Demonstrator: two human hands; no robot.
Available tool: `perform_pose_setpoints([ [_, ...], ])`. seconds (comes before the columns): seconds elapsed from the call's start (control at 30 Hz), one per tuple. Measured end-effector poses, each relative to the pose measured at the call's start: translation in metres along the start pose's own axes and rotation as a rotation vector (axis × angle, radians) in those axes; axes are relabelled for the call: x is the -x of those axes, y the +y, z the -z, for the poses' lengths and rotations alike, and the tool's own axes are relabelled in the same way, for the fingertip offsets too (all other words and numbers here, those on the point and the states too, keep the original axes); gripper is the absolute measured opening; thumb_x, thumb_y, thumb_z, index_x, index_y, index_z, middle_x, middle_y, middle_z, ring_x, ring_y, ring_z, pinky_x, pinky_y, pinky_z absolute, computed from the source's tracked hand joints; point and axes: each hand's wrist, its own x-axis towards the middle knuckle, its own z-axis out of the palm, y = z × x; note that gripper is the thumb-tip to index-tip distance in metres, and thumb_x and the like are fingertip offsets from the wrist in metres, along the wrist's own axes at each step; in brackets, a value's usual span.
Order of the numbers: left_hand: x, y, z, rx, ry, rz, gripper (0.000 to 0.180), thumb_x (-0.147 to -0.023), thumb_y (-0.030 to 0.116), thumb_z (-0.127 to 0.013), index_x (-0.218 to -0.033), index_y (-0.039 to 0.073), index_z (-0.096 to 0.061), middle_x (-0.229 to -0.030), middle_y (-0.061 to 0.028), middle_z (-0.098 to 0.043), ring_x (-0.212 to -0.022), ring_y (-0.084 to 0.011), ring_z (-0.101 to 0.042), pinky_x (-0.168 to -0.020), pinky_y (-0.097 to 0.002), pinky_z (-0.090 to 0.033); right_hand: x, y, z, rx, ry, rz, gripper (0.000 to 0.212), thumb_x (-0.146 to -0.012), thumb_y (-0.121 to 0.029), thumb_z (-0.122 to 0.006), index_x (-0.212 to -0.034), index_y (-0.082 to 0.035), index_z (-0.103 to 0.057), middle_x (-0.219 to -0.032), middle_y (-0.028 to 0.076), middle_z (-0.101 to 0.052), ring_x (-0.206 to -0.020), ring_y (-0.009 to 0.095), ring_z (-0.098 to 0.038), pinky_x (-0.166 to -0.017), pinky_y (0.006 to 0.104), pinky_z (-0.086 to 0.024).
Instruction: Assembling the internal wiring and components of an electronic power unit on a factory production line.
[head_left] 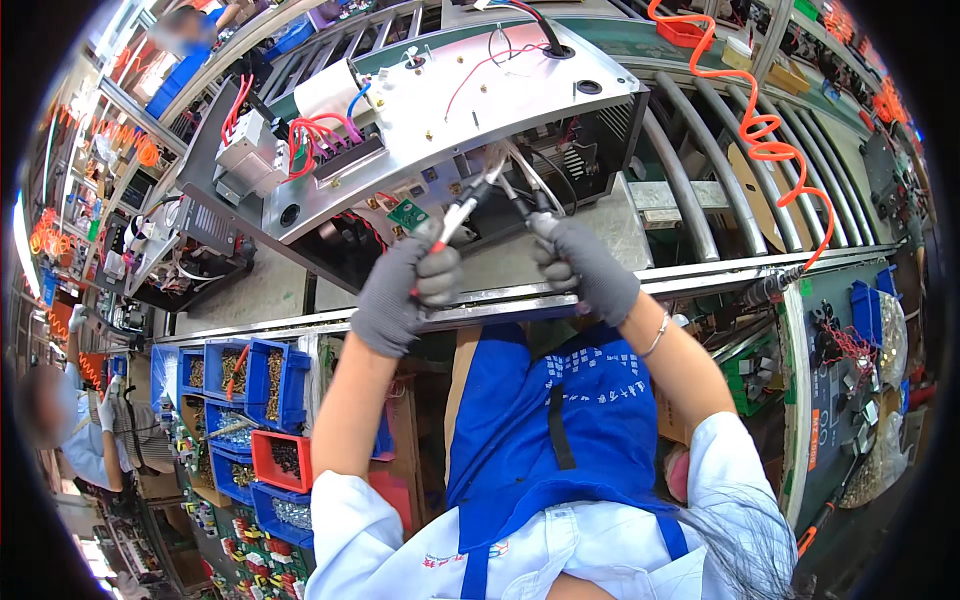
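Observation:
Both my hands wear grey gloves and are at the near open side of a metal equipment chassis. My left hand is closed around a slim white-and-red piece with a dark section toward the chassis; its exact kind is unclear. Right of it, my right hand has its fingers closed on a black cable end. White cables run from there into the opening. A small green circuit board shows at the chassis edge, left of the hands. Red wires bundle on the panel beside a silver boxed part.
A roller conveyor extends to the right under a coiled orange air hose. Blue bins of screws and a red bin stand lower left. Another chassis sits left. A co-worker is at the far left.

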Motion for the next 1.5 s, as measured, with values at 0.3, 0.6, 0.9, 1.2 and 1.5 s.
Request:
perform_pose_setpoints([
  [0.3, 0.0, -0.03, 0.066, -1.536, 0.432, -0.537, 0.035, -0.097, 0.035, -0.058, -0.101, 0.001, -0.06, -0.07, -0.0093, -0.061, -0.063, -0.0182, -0.057, -0.058, -0.0335, -0.046, -0.029, 0.002, 0.071, 1.298, 0.471, 0.703, 0.037, -0.095, -0.037, -0.061, -0.112, -0.004, -0.055, -0.072, 0.019, -0.062, -0.066, 0.033, -0.062, -0.062, 0.0447, -0.047],
  [0.6, 0.068, -0.018, 0.046, -0.876, 0.332, 0.031, 0.037, -0.1, 0.037, -0.051, -0.1, 0.002, -0.063, -0.071, -0.0022, -0.062, -0.058, -0.0071, -0.056, -0.05, -0.02, -0.043, 0.039, -0.035, -0.03, 1.379, 0.184, 1.279, 0.032, -0.081, -0.01, -0.069, -0.112, -0.011, -0.062, -0.106, 0.009, -0.063, -0.09, 0.026, -0.064, -0.079, 0.037, -0.052],
  [0.9, 0.076, -0.033, 0.005, -2.193, 0.514, -0.433, 0.013, -0.089, 0.02, -0.063, -0.09, 0.007, -0.065, -0.067, -0.0107, -0.063, -0.057, -0.0282, -0.063, -0.052, -0.0377, -0.047, -0.044, -0.04, -0.074, 2.013, -0.3, 1.161, 0.032, -0.084, -0.019, -0.064, -0.116, -0.016, -0.06, -0.104, 0.003, -0.059, -0.095, 0.025, -0.06, -0.074, 0.0376, -0.052],
  [1.2, 0.045, -0.016, 0.019, -0.974, 0.334, -0.46, 0.028, -0.101, 0.027, -0.052, -0.095, 0.002, -0.06, -0.066, -0.0001, -0.058, -0.057, -0.0061, -0.054, -0.051, -0.0223, -0.042, -0.042, -0.046, -0.081, 1.605, 0.015, 1.349, 0.017, -0.089, -0.022, -0.061, -0.101, -0.01, -0.059, -0.089, 0.01, -0.062, -0.085, 0.032, -0.062, -0.068, 0.0409, -0.051],
  [1.5, -0.025, -0.078, 0.008, -0.82, 0.463, -0.714, 0.032, -0.096, 0.033, -0.059, -0.096, 0.001, -0.062, -0.067, -0.0032, -0.06, -0.061, -0.0094, -0.059, -0.054, -0.0252, -0.046, -0.006, -0.077, -0.065, 1.258, 0.138, 1.203, 0.023, -0.093, -0.02, -0.061, -0.114, -0.012, -0.063, -0.101, 0.014, -0.064, -0.083, 0.035, -0.066, -0.071, 0.0403, -0.053],
])
